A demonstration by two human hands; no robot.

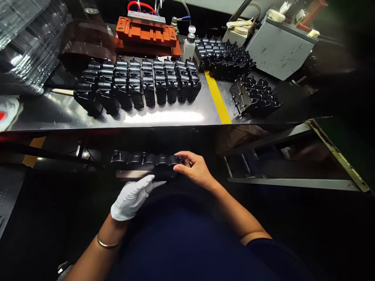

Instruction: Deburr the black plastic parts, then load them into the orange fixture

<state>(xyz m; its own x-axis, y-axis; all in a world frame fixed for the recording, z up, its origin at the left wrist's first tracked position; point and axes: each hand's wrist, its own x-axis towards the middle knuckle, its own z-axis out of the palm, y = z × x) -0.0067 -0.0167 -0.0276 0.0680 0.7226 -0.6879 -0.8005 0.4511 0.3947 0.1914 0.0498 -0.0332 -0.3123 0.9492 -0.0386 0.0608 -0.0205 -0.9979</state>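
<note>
A long black moulded plastic part (146,160), with a row of rounded humps along its top, is held level in front of my body. My right hand (195,168), bare, pinches its right end between thumb and fingers. My left hand (134,196), in a white glove, supports the near lower side, its fingers partly hidden. Light glints off the flat near face. Beyond the bench edge stand several similar black parts (149,82) in a row. More black parts (225,58) lie at the back right, with a smaller group (254,95) near the edge.
Yellow tape (217,97) crosses the metal bench (164,117). Behind stand an orange fixture (148,33), a small white bottle (189,45) and a grey box (281,47). Plastic-wrapped stacks (26,47) rise at left. A metal-framed rack (293,181) is at lower right.
</note>
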